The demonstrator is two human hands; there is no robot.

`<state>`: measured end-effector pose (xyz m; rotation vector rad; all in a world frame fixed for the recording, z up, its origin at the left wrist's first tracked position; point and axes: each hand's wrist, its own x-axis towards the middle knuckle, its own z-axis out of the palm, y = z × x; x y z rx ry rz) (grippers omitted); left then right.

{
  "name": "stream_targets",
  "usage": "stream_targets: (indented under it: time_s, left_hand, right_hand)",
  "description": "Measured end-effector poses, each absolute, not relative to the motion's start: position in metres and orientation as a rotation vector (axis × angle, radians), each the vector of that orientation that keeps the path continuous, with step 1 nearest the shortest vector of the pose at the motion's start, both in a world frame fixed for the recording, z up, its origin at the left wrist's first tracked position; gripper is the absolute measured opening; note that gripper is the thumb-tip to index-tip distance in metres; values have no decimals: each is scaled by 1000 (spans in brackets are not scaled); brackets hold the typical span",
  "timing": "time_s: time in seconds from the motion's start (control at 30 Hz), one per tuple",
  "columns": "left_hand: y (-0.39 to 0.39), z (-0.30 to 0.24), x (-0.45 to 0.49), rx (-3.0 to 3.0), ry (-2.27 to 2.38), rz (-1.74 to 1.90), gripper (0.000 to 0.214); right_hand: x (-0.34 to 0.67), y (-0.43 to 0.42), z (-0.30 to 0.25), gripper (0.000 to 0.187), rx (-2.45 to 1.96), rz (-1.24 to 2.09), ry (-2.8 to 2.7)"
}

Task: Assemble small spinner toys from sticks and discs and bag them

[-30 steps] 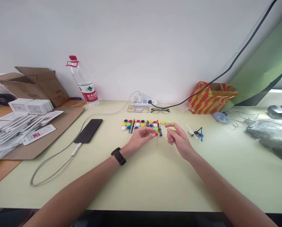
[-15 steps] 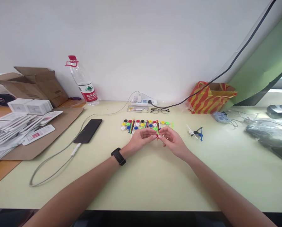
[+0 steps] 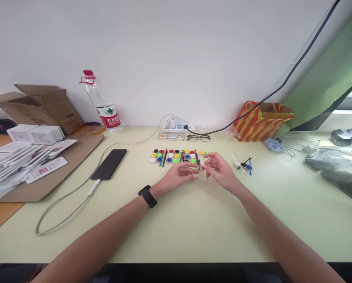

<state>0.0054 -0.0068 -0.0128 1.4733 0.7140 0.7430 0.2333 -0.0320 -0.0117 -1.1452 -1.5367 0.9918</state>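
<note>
My right hand (image 3: 220,173) pinches a thin red arrow-shaped plastic pointer (image 3: 203,168) between thumb and fingers, a little above the table. Just to its left, my left hand (image 3: 183,175) is half curled, thumb apart from the fingers, with nothing visible in it. Beyond the hands lie rows of small round discs (image 3: 169,160) in black, red, yellow, green, blue and white. Bundles of coloured arrow pointers (image 3: 164,158) lie across these rows; my fingers hide part of them. To the right sit a few discs fitted with white, black and blue arrows (image 3: 243,165).
A phone (image 3: 109,164) with a charging cable lies left. Behind are a water bottle (image 3: 107,112), a power strip (image 3: 178,127), eyeglasses (image 3: 198,138) and a striped bag (image 3: 260,122). White labelled pieces (image 3: 25,157) pile on cardboard at far left; a plastic-wrapped bundle (image 3: 332,167) lies right.
My hands, earlier together at the fingertips around a red and green piece, have separated. The right hand has moved slightly right with the red pointer; the left hand's fingers have loosened.
</note>
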Motion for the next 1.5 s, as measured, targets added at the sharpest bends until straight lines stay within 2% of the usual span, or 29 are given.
stream_targets:
  time_s: [0.2,0.37,0.53,0.77,1.17,1.33,1.5]
  left_hand:
    - [-6,-16,5,1498,748,701,44]
    - [-5,-18,4,1530,749,674,41]
    - [-4,-19,3,1547,734,666,40]
    - [-4,-21,4,1572,728,677,38]
    - [-6,-17,3,1579,735,665,38]
    - [-5,-17,4,1605,724,664,37]
    - [-4,-18,4,1611,720,657,36]
  right_hand:
    - [288,-10,-18,17,-1584,379,-1661]
    - [315,-3,-27,21,-1908,113,-1794]
    - [332,-2,-28,20,-2033,109,-1762]
    - [343,-4,-29,19,-1900,306,-1688]
    - [339,1,-35,16,-1949,290,-1702]
    - [332,-3,-39,20,-1992,79,-1729]
    - [318,-4,-33,13,-1849,-138,-1709]
